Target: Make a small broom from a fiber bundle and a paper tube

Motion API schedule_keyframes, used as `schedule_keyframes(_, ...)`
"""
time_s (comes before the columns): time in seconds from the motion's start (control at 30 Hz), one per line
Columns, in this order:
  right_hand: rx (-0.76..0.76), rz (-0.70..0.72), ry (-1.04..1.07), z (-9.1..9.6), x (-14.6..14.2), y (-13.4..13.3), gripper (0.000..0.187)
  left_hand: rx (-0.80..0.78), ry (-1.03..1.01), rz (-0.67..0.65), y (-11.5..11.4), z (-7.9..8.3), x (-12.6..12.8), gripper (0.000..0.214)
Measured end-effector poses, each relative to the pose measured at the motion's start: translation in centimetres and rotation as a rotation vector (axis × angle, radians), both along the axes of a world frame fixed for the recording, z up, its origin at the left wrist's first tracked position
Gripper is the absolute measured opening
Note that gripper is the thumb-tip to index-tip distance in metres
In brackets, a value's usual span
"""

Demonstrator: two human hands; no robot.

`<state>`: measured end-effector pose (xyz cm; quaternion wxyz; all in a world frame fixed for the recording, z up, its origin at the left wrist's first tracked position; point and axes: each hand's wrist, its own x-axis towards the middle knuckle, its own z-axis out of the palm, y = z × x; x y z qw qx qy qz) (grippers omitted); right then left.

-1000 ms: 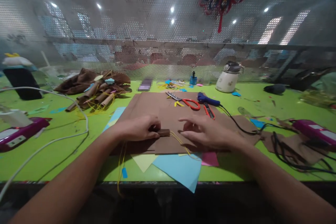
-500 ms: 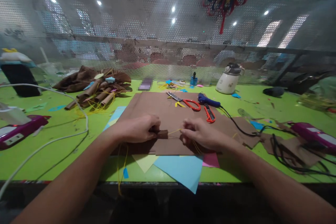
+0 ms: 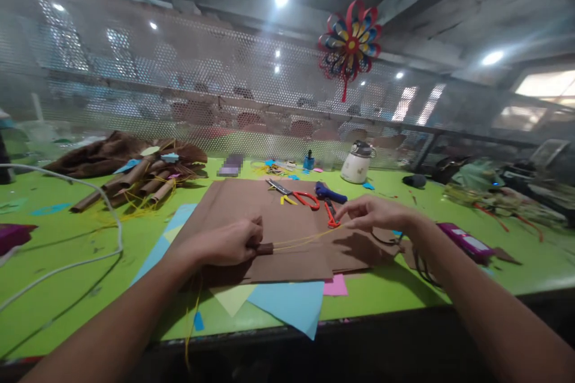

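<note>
My left hand (image 3: 231, 242) is closed around a small brown paper roll (image 3: 266, 248), whose right end sticks out past the fingers. From that end two strands of thin yellow string (image 3: 303, 243) run rightward, stretched nearly straight. My right hand (image 3: 380, 213), raised above the board, pinches their far end between thumb and fingertips. Both hands work over a brown cardboard sheet (image 3: 278, 224). Red-handled scissors (image 3: 306, 200), a red-edged cutter (image 3: 331, 213) and a blue glue gun (image 3: 331, 192) lie at its back right.
Brown paper tubes (image 3: 137, 172) with tangled yellow string lie at back left. A white bottle (image 3: 354, 166) stands behind the tools. Blue paper (image 3: 291, 308) overhangs the front edge. A white cable (image 3: 119, 221) loops at left; a purple power strip (image 3: 465, 242) lies right.
My right hand has moved right and up, away from my left hand, drawing the yellow string out longer. My left hand keeps the paper roll. The head view has shifted right and up.
</note>
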<state>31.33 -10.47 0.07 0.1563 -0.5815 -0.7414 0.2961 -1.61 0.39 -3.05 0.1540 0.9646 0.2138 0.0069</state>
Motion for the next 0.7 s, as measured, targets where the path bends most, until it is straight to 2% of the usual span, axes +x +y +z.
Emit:
schedule_keyframes(0.07,0.01,-0.108,-0.234,0.1,2.3,0.3,0.029,-0.017,-0.004,0.012,0.1,-0.1,-0.1,0.007)
schedule_keyframes(0.13,0.057,-0.212,-0.322,0.1,3.6,1.2,0.026,-0.016,-0.011,0.051,0.2,-0.1,-0.2,0.008)
schedule_keyframes(0.2,0.126,-0.298,-0.362,0.0,3.7,3.0,0.026,-0.014,-0.013,0.093,0.3,-0.1,-0.3,0.011)
schedule_keyframes(0.3,0.19,-0.377,-0.41,-0.6,2.3,6.7,0.027,-0.025,0.005,0.135,0.5,0.0,-0.4,0.014)
schedule_keyframes(0.47,0.093,-0.489,-0.504,-3.0,0.5,11.9,0.031,-0.041,0.004,0.148,0.5,0.0,-0.7,0.018)
schedule_keyframes(0.6,0.017,-0.535,-0.528,-4.7,0.9,13.2,0.03,-0.045,-0.029,0.17,0.4,-0.2,-0.8,0.023)
schedule_keyframes(0.7,0.008,-0.541,-0.516,-5.1,1.4,13.5,0.032,-0.071,-0.026,0.21,0.1,-0.1,-0.8,0.023)
